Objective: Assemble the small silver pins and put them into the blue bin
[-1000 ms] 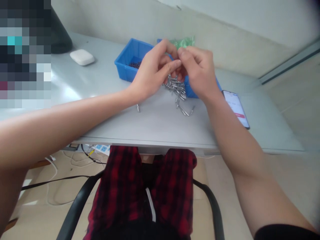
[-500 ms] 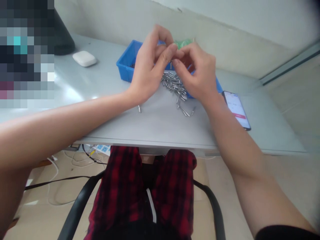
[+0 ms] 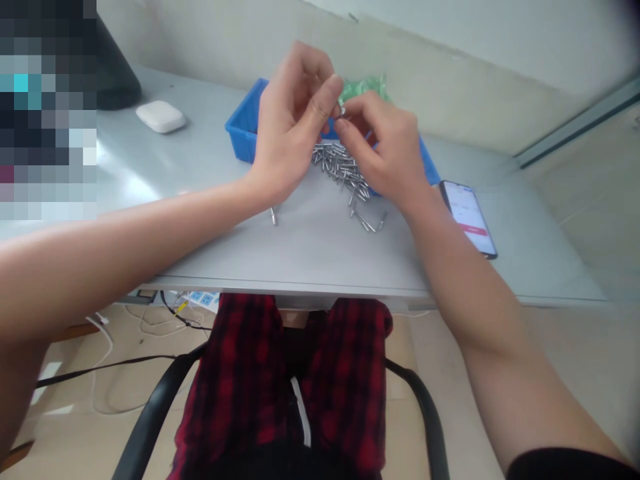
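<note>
My left hand (image 3: 295, 127) is raised over the table with thumb and forefinger closed in a pinch. Whatever it holds is too hidden to name. Facing it, my right hand (image 3: 385, 143) pinches a small shiny metal piece (image 3: 342, 111) at its fingertips; its exact kind cannot be made out. Below both hands lies a heap of thin silvery metal pins (image 3: 345, 170). Several pins (image 3: 367, 223) trail off its near side, and one lone pin (image 3: 273, 217) lies near my left wrist. Behind the hands stand blue plastic bins (image 3: 243, 137), partly covered by them.
Green translucent plastic (image 3: 367, 87) shows behind the right hand. A phone (image 3: 470, 220) with a lit screen lies beside my right forearm. On the left sit a white rounded case (image 3: 161, 117) and a dark object (image 3: 117, 73). The table's front edge (image 3: 300, 291) runs above my knees.
My fingertips have come slightly apart, and the small metal piece now shows between them. The whole view has shifted a little; the pin heap looks the same.
</note>
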### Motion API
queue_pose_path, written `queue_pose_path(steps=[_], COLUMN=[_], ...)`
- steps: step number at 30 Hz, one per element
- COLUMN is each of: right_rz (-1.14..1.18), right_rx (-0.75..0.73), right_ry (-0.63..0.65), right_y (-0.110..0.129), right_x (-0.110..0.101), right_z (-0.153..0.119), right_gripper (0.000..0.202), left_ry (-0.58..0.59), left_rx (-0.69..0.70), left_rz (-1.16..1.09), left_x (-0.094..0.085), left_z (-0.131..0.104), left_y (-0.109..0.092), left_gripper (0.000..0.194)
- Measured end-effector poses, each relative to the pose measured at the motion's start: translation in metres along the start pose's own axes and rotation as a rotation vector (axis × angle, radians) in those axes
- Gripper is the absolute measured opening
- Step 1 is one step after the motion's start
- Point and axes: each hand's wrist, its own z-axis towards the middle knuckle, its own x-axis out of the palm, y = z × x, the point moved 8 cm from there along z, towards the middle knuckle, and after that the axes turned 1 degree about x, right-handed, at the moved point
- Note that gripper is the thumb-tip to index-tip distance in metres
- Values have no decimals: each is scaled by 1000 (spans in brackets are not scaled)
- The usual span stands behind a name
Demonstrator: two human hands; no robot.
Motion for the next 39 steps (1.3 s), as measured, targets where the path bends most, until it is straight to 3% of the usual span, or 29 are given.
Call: queue_pose_path(steps=[3,5,6,9,14,17,18,20,21,23,26,29,36,39], right_rz=[-19,0,20,121,279,295,281,200,130,-31,-215,-365,-450,-439], right_rx=[13,0,-4,5,36,16,4,1,9,40,162,287,517,546], right_ry=[-27,-73,-96,-146,-177,-221,-235,-254,-277,-339,-247,-263,-291,-260], right_y=[-2,-2,-1,-1,-3,-8,-9,-15,-18,-26,-46,-65,-108,-120], right_x=[-2,-6,-8,-14,-17,-23,-26,-33,-37,-47,-46,-53,-59,-56], right_z=[1,2,2,1,0,2,3,6,7,8,12,11,2,-1], right_gripper=[24,23,23,23,21,21,21,22,23,24,30,32,43,48], left_ry=[37,-29,36,29,31,139,170,114,216,262,280,333,413,455], left_rx=[-61,-15,-80,-139,-108,-175,-265,-373,-387,-329,-322,-357,-407,-417], left_rz=[-12,-71,-44,-27,-146,-115,-115,-95,-99,-99,-103,-80,-53,-12], left_x=[4,-2,3,0,0,12,16,14,23,27,29,33,33,32], left_z=[-1,0,0,1,2,0,-3,-7,-10,-11,-13,-16,-19,-22], left_y=[2,1,9,21,31,36,41,48,48,43,43,42,35,37], left_gripper=[35,39,41,39,41,37,27,16,14,16,15,11,11,8])
